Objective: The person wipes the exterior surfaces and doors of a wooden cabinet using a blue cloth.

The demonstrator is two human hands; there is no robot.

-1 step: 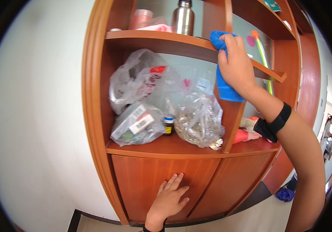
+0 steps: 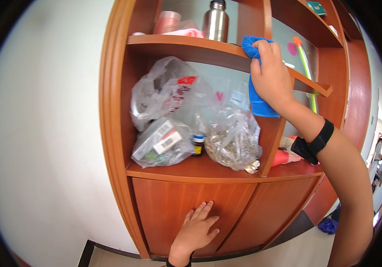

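Note:
My right hand (image 2: 271, 73) is closed on a blue cloth (image 2: 258, 104), pressing its upper part to the front edge of the upper shelf (image 2: 186, 42), by the upright divider. The cloth's lower end hangs down in front of the divider. Lower down, my left hand (image 2: 196, 228) has its fingers spread and rests against the brown door (image 2: 168, 196) of the cabinet, holding nothing. Left of the cloth, on that shelf, stands a steel bottle (image 2: 216, 22) with a black cap. Below it is a clear plastic bag (image 2: 231, 138) with dry, light-coloured contents.
The lower shelf also holds a whitish plastic bag (image 2: 164, 91), a bag with boxes (image 2: 162, 142) and a small jar (image 2: 198, 146). A pink cup-like container (image 2: 167, 22) stands on the upper shelf. At right are a yellow-green tube (image 2: 306, 66) and a purple bundle (image 2: 328, 225) on the floor.
The cabinet sits slightly further right in the picture. My right hand and the cloth have shifted a little left along the shelf edge relative to it. My left hand stays on the door.

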